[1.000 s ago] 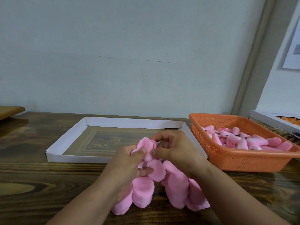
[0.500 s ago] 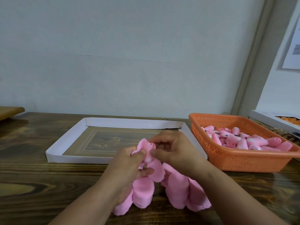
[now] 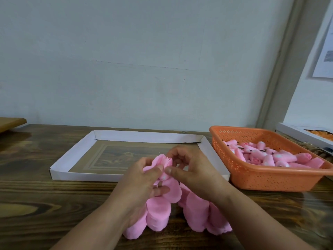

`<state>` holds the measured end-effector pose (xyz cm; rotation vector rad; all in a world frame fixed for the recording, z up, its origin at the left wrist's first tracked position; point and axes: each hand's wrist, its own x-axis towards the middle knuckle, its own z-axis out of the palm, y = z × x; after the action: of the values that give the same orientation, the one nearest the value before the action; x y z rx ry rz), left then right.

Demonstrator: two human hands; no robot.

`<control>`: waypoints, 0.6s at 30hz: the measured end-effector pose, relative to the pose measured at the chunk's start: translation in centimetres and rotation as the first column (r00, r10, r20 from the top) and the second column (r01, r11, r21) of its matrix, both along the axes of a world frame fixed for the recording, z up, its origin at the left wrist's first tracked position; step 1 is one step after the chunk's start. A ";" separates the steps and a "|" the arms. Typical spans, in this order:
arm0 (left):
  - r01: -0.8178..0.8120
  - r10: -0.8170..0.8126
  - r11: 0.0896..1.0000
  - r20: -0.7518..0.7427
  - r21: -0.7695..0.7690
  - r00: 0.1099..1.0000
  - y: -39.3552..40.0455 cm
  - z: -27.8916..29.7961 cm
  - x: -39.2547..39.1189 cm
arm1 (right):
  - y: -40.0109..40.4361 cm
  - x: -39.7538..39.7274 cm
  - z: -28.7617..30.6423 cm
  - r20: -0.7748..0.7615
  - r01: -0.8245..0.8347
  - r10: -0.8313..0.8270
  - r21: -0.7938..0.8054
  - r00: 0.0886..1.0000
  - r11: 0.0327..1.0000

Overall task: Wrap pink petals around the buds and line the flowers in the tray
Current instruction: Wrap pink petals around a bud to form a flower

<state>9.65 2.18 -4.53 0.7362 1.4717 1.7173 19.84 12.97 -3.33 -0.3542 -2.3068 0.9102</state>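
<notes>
A pink bud with petals wrapped round it (image 3: 163, 164) is held just above the table in front of the tray. My left hand (image 3: 140, 184) grips it from the left, thumb on its base. My right hand (image 3: 194, 175) pinches the petal at its right side with thumb and curled fingers. Stacks of loose pink petals (image 3: 196, 212) lie on the table under both hands. The shallow white cardboard tray (image 3: 72, 157) lies behind them with a bare brown floor. An orange plastic basket (image 3: 270, 179) at the right holds several pink buds (image 3: 266, 156).
The work surface is a dark wooden table (image 3: 45, 204) against a pale wall. A white box with orange pieces (image 3: 306, 134) sits at the far right behind the basket. A wooden board edge (image 3: 10, 122) shows at the far left.
My right thumb and fingers have shifted round the flower's right side, pressing the petal closer. The left hand keeps its hold, and the flower stays in place.
</notes>
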 end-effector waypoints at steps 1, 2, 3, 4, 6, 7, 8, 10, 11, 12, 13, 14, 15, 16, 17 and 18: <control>-0.009 0.009 1.000 -0.001 0.006 1.000 0.0 0.0 0.0 | -0.1 -0.1 -0.1 -0.010 0.018 -0.018 -0.001 1.000 1.000; -0.014 0.014 1.000 -0.009 0.008 1.000 -0.1 0.1 0.0 | -0.2 -0.2 -0.1 -0.023 0.033 -0.033 -0.015 0.999 0.999; -0.017 0.017 1.000 -0.019 0.009 1.000 -0.1 0.1 0.0 | -0.2 -0.2 -0.2 -0.038 0.039 -0.040 -0.044 0.998 0.998; -0.018 0.018 1.000 -0.026 0.010 0.999 -0.1 0.2 0.0 | -0.3 -0.2 -0.1 -0.058 0.030 -0.036 -0.088 0.998 0.996; -0.020 0.020 1.000 -0.041 0.014 0.999 -0.2 0.1 0.0 | -0.4 0.0 -0.1 -0.108 -0.017 -0.002 -0.180 0.994 0.984; -0.019 0.020 1.000 -0.048 0.017 0.999 -0.2 0.1 0.0 | -0.4 0.1 0.0 -0.128 -0.042 0.014 -0.215 0.992 0.976; -0.020 0.021 1.000 -0.049 0.022 0.999 -0.2 0.1 0.0 | -0.5 0.1 0.0 -0.143 -0.060 0.026 -0.242 0.989 0.968; -0.025 0.026 0.999 -0.041 0.027 0.999 -0.3 0.1 0.0 | -0.5 0.1 0.0 -0.158 -0.073 0.032 -0.261 0.987 0.963; -0.030 0.031 0.999 -0.034 0.027 0.999 -0.3 0.0 0.0 | -0.5 0.1 0.0 -0.158 -0.070 0.030 -0.253 0.987 0.965; -0.034 0.035 0.999 -0.028 0.028 0.999 -0.2 0.0 0.0 | -0.5 0.1 0.0 -0.154 -0.067 0.030 -0.239 0.988 0.969; -0.037 0.038 0.999 -0.027 0.028 0.999 -0.2 0.0 0.0 | -0.5 0.0 -0.1 -0.148 -0.067 0.034 -0.222 0.988 0.973; -0.039 0.040 0.999 -0.028 0.028 0.999 -0.2 -0.1 0.0 | -0.5 0.0 -0.1 -0.141 -0.071 0.042 -0.200 0.989 0.977; -0.037 0.037 0.999 -0.030 0.029 0.999 -0.1 -0.2 0.0 | -0.5 0.0 0.0 -0.136 -0.073 0.048 -0.179 0.990 0.981; -0.033 0.034 0.999 -0.027 0.032 0.999 -0.1 -0.2 0.0 | -0.5 0.0 0.0 -0.133 -0.071 0.049 -0.163 0.990 0.984; -0.028 0.029 0.999 -0.023 0.035 0.999 -0.1 -0.3 0.0 | -0.5 0.0 -0.1 -0.132 -0.064 0.043 -0.154 0.990 0.986; -0.026 0.026 0.999 -0.017 0.038 1.000 0.0 -0.2 -0.1 | -0.5 0.0 -0.1 -0.136 -0.051 0.030 -0.154 0.990 0.987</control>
<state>9.59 2.16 -4.77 0.7569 1.4700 1.7666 19.83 12.52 -3.42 -0.3031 -2.1338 1.1059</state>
